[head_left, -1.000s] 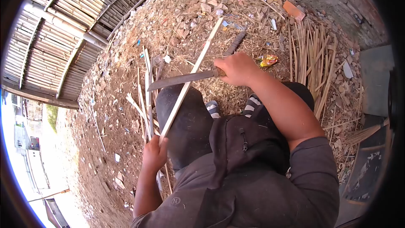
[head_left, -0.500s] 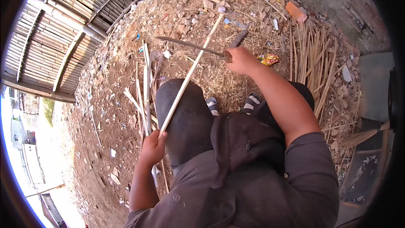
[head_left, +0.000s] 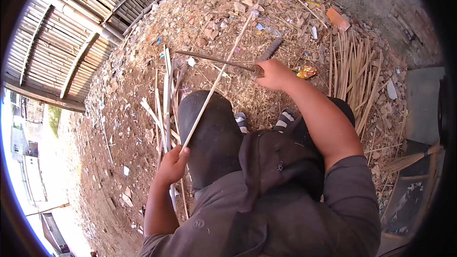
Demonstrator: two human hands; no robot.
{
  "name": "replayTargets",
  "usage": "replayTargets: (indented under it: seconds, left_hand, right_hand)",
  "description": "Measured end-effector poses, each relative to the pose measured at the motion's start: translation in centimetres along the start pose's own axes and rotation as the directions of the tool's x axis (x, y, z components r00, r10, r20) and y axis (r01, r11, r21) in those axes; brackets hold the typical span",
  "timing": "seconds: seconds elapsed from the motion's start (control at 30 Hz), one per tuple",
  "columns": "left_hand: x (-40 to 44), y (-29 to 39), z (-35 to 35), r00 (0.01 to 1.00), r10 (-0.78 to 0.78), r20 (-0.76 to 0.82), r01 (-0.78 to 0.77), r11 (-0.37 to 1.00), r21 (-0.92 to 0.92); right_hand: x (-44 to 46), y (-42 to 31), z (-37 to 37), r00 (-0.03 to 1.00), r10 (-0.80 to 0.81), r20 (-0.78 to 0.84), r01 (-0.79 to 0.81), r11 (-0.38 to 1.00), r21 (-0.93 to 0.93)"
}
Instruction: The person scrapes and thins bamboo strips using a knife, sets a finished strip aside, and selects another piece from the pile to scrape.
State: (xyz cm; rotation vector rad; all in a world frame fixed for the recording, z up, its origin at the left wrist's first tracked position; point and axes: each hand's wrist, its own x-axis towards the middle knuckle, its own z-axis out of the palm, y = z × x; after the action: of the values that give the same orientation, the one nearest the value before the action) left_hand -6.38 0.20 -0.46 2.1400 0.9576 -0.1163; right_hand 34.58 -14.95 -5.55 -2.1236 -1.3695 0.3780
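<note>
My left hand [head_left: 173,164] is closed around the near end of a long pale bamboo strip [head_left: 220,75], which slants up and away across my left knee. In my right hand [head_left: 274,74] is the handle of a long dark-bladed knife [head_left: 214,59]. Its blade points left and crosses the strip in its upper half; whether the edge touches the strip I cannot tell. Just beyond my right hand, a dark ridged rod-like thing [head_left: 271,48] lies on the ground. Several split bamboo pieces [head_left: 166,95] lie beside my left knee.
A large bundle of bamboo strips [head_left: 352,74] lies on the ground at the right, near a broom [head_left: 410,159]. An orange brick [head_left: 338,19] and a yellow wrapper [head_left: 306,72] lie among rubble. A bamboo fence [head_left: 71,33] stands at upper left, a wall [head_left: 376,0] at upper right.
The knife has shifted slightly toward me with my right hand, and its blade lies nearer level. The strip now shows a narrower side. My left hand keeps its hold.
</note>
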Motion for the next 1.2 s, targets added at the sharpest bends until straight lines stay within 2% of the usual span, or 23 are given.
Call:
replayTargets:
  seconds: [0.07,0.17,0.2,0.27,0.3,0.4,0.53,0.57,0.6,0.67,0.7,0.8,0.9,1.0,1.03,1.13,1.17,1.2]
  left_hand:
    - [0.0,0.4,-0.1,1.000,0.007,-0.017,-0.006,0.999,0.038]
    - [-0.2,0.8,-0.4,1.000,-0.023,-0.012,0.024,0.988,0.150]
    - [0.0,0.9,-0.4,0.999,-0.037,-0.012,0.039,0.981,0.191]
    - [0.1,0.8,-0.3,0.999,-0.046,0.001,0.045,0.991,0.129]
    - [0.1,0.8,-0.4,0.999,-0.035,-0.006,0.036,0.992,0.123]
    - [-0.2,1.1,-0.8,0.999,-0.038,-0.006,0.038,0.993,0.114]
    - [0.0,0.9,-0.9,1.000,-0.011,0.010,0.009,0.985,0.173]
    - [0.1,0.8,-0.8,1.000,-0.006,0.010,0.004,0.984,0.180]
    - [-0.1,0.7,-0.5,1.000,-0.012,0.011,0.010,0.992,0.122]
    - [0.2,0.7,0.0,1.000,-0.003,0.010,0.002,1.000,0.011]
    - [0.5,0.4,0.0,1.000,0.013,0.002,-0.013,0.999,0.045]
    - [0.4,-0.4,-0.2,1.000,0.003,-0.021,-0.002,0.999,0.042]
    - [0.1,1.1,-0.4,1.000,-0.017,-0.008,0.018,0.993,0.115]
    - [0.3,1.1,-0.2,1.000,-0.023,-0.018,0.027,0.971,0.239]
    - [-0.1,1.2,-0.2,0.999,-0.041,-0.015,0.043,0.967,0.250]
    - [0.0,2.3,-0.9,0.998,-0.043,-0.039,0.052,0.967,0.250]
    - [-0.2,2.4,-1.1,0.998,-0.045,-0.035,0.052,0.968,0.245]
    - [-0.2,2.5,-1.4,0.999,-0.044,-0.028,0.049,0.969,0.243]
  right_hand:
    - [-0.3,-2.5,-1.3,0.999,-0.052,-0.006,0.051,0.990,-0.132]
    - [-1.0,-6.2,-2.1,0.983,-0.076,0.167,0.129,0.934,-0.332]
    - [-0.6,-4.6,-0.7,0.995,-0.059,0.079,0.074,0.975,-0.208]
    - [0.5,0.3,1.6,0.994,0.022,-0.107,-0.017,0.998,0.053]
    - [1.1,0.4,0.2,0.988,0.127,-0.091,-0.120,0.990,0.076]
    - [1.1,0.4,-1.6,0.986,0.153,-0.071,-0.158,0.984,-0.079]
    - [-1.1,-3.8,-0.8,0.988,-0.130,0.089,0.148,0.958,-0.246]
    - [-1.0,-3.9,-0.6,0.980,-0.152,0.128,0.184,0.939,-0.290]
    - [-0.6,-2.8,-0.2,0.991,-0.066,0.116,0.083,0.985,-0.152]
    - [0.6,0.6,0.2,0.987,0.117,0.111,-0.131,0.983,0.125]
    - [0.6,0.4,-0.5,0.970,0.184,0.160,-0.208,0.966,0.152]
    - [0.3,-0.6,-1.2,0.994,0.102,0.031,-0.101,0.995,-0.025]
    - [-0.7,-3.7,-1.9,0.997,-0.058,0.047,0.069,0.961,-0.269]
    - [-0.4,-2.6,-1.3,0.992,0.012,0.123,0.021,0.965,-0.261]
    - [-0.2,0.0,0.1,0.997,0.058,-0.044,-0.059,0.998,-0.015]
    - [0.7,1.4,-2.1,0.963,0.236,-0.127,-0.238,0.971,0.002]
    - [0.6,1.6,-2.6,0.966,0.253,-0.063,-0.255,0.966,-0.044]
    - [0.4,1.1,-2.4,0.985,0.166,-0.056,-0.170,0.982,-0.080]
